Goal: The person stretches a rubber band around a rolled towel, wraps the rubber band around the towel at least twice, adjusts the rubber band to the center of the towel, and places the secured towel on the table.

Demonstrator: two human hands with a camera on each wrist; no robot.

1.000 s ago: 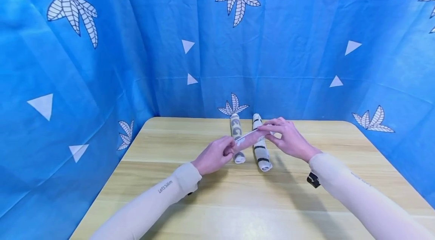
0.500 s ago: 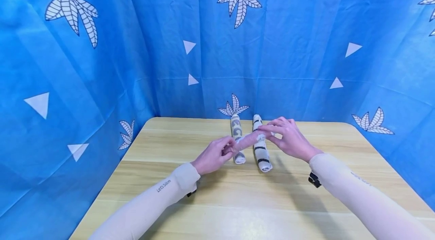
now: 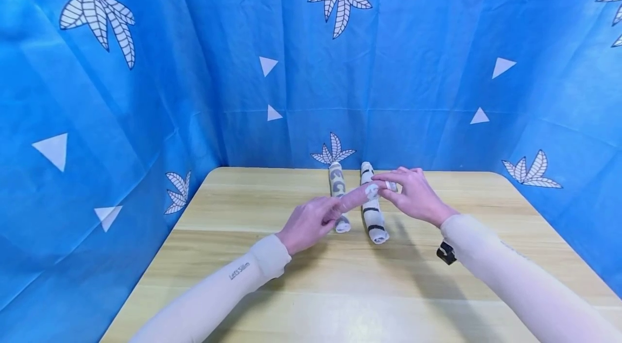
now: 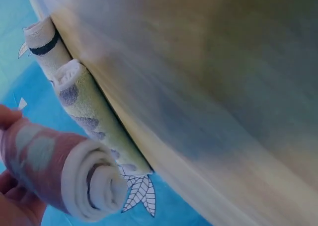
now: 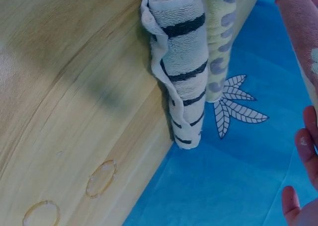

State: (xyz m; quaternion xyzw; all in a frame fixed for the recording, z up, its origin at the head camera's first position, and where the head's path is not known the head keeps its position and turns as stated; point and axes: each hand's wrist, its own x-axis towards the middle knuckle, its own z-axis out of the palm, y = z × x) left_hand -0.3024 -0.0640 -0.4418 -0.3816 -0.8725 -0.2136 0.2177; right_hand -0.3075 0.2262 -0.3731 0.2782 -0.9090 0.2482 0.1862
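A pink rolled towel with pale patches is held aslant in the air between two hands. My left hand grips its left end. At the right end, my right hand holds the roll with fingers above and thumb below. White spiral layers show at one end of the pink roll in the left wrist view. Beneath it, a pale rolled towel with grey marks and a white rolled towel with black stripes lie side by side on the table.
Two thin yellowish rings, seemingly rubber bands, lie on the wooden table near the striped roll. A blue patterned curtain hangs behind the table's back edge and along the sides.
The pink towel has turned about its length: the pale edge line seen earlier is gone, and a white patch now shows near the right hand. The left hand's fingers have closed further over its end.
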